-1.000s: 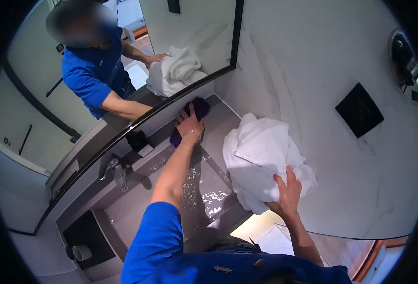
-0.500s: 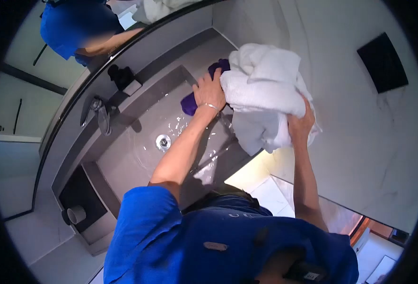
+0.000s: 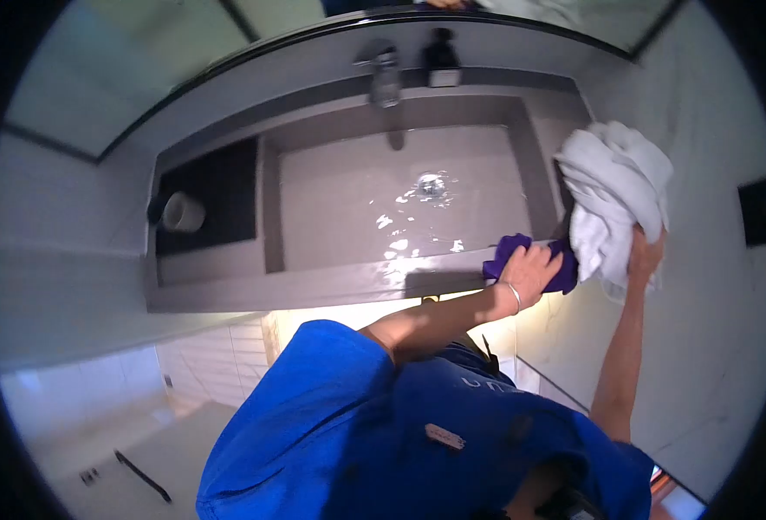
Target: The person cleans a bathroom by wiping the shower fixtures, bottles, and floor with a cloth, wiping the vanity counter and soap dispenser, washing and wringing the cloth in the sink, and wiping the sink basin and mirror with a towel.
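My left hand (image 3: 530, 273) grips a bunched purple cloth (image 3: 509, 250) against the front right rim of the grey sink (image 3: 340, 279). Cloth shows on both sides of the fingers. To the right, a bundle of white towels (image 3: 613, 169) is held up beside the wall by my right hand (image 3: 647, 256), whose fingers are partly buried in the folds. The towels hang over the right end of the counter and hide part of it. Shallow water with bright reflections lies in the basin around the drain (image 3: 430, 185).
A faucet (image 3: 385, 80) and a dark bottle with a white label (image 3: 442, 62) stand along the back ledge, below the mirror (image 3: 166, 65). On the left, a cup (image 3: 184, 212) sits on a black panel (image 3: 223, 186). A dark box (image 3: 756, 214) is on the right wall.
My view has turned, bringing the whole sink across the frame. My left hand has moved with the purple cloth from the basin's right end to the front right rim. The towels remain in my right hand.
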Demonstrator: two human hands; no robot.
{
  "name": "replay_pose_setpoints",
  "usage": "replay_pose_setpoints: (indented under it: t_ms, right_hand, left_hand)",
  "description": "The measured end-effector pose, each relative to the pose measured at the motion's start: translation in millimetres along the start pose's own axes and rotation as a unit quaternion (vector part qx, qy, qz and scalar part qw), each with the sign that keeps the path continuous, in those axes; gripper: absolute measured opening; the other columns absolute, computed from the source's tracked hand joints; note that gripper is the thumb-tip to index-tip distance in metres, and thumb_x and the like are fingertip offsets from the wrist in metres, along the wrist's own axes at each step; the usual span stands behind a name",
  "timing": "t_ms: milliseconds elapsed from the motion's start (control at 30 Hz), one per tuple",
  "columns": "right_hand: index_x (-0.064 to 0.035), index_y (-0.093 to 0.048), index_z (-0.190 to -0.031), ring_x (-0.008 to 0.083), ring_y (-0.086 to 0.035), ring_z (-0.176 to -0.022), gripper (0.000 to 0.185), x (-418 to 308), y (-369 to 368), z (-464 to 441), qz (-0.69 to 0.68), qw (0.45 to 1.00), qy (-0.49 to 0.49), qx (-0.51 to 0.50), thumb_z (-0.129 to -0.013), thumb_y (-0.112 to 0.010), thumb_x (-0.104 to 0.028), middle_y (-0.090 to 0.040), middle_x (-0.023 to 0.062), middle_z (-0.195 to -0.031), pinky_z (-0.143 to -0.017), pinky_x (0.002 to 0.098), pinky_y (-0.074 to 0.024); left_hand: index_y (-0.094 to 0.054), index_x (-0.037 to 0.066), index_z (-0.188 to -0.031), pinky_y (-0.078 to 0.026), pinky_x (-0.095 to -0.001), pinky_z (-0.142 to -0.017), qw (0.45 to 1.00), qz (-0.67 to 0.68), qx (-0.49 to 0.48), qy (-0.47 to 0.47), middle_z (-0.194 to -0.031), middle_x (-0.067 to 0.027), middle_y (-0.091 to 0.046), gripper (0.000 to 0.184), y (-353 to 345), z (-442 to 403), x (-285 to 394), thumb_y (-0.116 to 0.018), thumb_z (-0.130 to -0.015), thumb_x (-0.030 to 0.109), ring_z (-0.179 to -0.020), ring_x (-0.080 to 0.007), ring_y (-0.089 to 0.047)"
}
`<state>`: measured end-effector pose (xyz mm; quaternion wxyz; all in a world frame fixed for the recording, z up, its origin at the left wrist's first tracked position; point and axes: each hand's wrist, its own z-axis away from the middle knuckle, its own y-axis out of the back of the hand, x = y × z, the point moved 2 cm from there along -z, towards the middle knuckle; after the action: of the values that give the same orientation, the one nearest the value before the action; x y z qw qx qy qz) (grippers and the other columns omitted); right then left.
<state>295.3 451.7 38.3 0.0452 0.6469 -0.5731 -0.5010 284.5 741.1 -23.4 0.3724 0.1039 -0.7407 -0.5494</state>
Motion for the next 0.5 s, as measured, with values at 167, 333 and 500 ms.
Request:
replay_pose_setpoints:
  t_ms: [167, 333, 500]
  right_hand:
    - [-0.0051, -0.047, -0.129, 0.0297, -0.049, -0.117, 0.056, 8, 8, -10, 0.042, 0.998, 0.0, -0.048, -0.079, -0.063, -0.026, -0.053, 0.0171, -0.125, -0.098, 0.036, -0.0359]
    - [-0.001, -0.042, -0.132, 0.0338, -0.044, -0.122, 0.061, 29, -3, -18, 0.037, 0.993, 0.105, -0.036, -0.079, -0.062, -0.024, -0.048, 0.0219, -0.13, -0.102, 0.0369, -0.0317]
    - [-0.0001, -0.036, -0.136, 0.0361, -0.038, -0.127, 0.069, 27, 5, -17, 0.094, 0.985, 0.126, -0.067, -0.078, -0.062, -0.025, -0.041, 0.0233, -0.136, -0.106, 0.0392, -0.0279]
  left_hand:
    - [-0.045, 0.018, -0.129, -0.025, -0.048, -0.102, 0.992, -0.057, 0.069, 0.089, -0.129, -0.0121, -0.043, 0.073, 59, 103, -54, -0.073, -0.062, 0.017, -0.125, -0.0315, -0.034]
    - [-0.051, 0.025, -0.124, -0.015, -0.0689, -0.099, 0.966, -0.109, 0.077, 0.222, -0.141, -0.0151, -0.028, 0.068, 117, 203, -96, -0.074, -0.062, 0.014, -0.134, -0.0372, -0.018]
    - [-0.048, 0.036, -0.125, -0.026, -0.0666, -0.097, 0.876, -0.197, 0.105, 0.429, -0.144, -0.0127, -0.021, 0.077, 167, 358, -192, -0.08, -0.057, 0.018, -0.134, -0.0375, -0.02]
